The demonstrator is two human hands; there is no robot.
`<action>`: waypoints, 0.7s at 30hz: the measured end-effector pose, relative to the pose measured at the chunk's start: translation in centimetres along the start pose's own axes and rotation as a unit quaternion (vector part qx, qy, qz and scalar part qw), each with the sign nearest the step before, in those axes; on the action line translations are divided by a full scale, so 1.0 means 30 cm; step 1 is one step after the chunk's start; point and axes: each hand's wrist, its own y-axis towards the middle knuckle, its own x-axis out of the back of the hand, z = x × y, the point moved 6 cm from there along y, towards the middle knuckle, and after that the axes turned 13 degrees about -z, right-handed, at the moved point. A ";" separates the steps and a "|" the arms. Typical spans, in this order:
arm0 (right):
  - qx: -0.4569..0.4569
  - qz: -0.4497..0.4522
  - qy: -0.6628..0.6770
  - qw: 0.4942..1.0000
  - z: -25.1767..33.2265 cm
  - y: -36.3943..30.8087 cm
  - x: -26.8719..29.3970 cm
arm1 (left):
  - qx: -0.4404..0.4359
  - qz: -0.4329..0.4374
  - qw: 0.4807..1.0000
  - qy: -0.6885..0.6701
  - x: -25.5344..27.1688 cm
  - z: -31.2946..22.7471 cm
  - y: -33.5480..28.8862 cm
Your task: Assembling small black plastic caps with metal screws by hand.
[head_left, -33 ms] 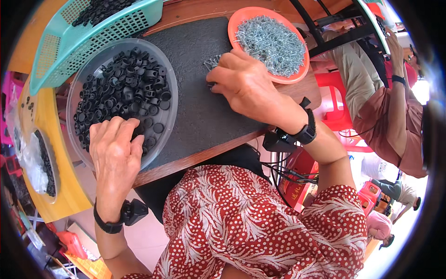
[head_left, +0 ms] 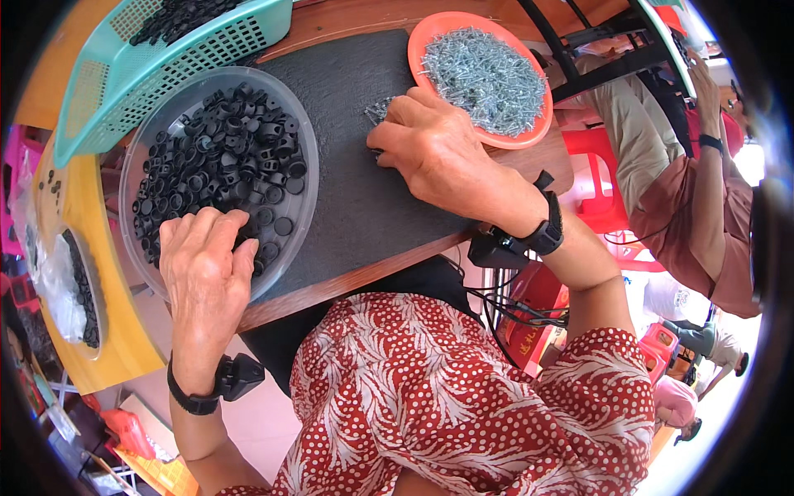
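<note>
My left hand (head_left: pixel 205 256) is over the near edge of a clear round tub (head_left: pixel 309 207) filled with small black plastic parts (head_left: pixel 217 157). Its fingers curl down among the parts, and whatever they grip is hidden. Above the dark mat (head_left: pixel 347 215) my right hand (head_left: pixel 434 140) is closed, thumb and fingers pinched together. A small dark piece (head_left: pixel 375 152) shows at its fingertips, too little of it to name. Just beyond those fingers a few silver screws (head_left: pixel 379 109) lie on the mat.
An orange bowl (head_left: pixel 546 124) of silver screws (head_left: pixel 484 78) stands right of my right hand. A turquoise basket (head_left: pixel 198 62) with black parts sits behind the tub. Another person (head_left: pixel 695 198) sits at the right, near a red stool (head_left: pixel 597 178).
</note>
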 end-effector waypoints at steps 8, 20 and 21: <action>0.076 0.033 -0.022 0.996 0.011 -0.008 -0.029 | 0.043 -0.035 0.998 -0.038 0.027 -0.002 -0.018; -0.069 -0.054 0.109 0.990 0.016 -0.004 0.040 | 0.098 -0.150 0.977 -0.114 0.070 0.005 -0.020; -0.072 -0.039 0.098 0.992 0.010 -0.011 0.047 | 0.103 -0.147 0.979 -0.100 0.065 0.025 -0.026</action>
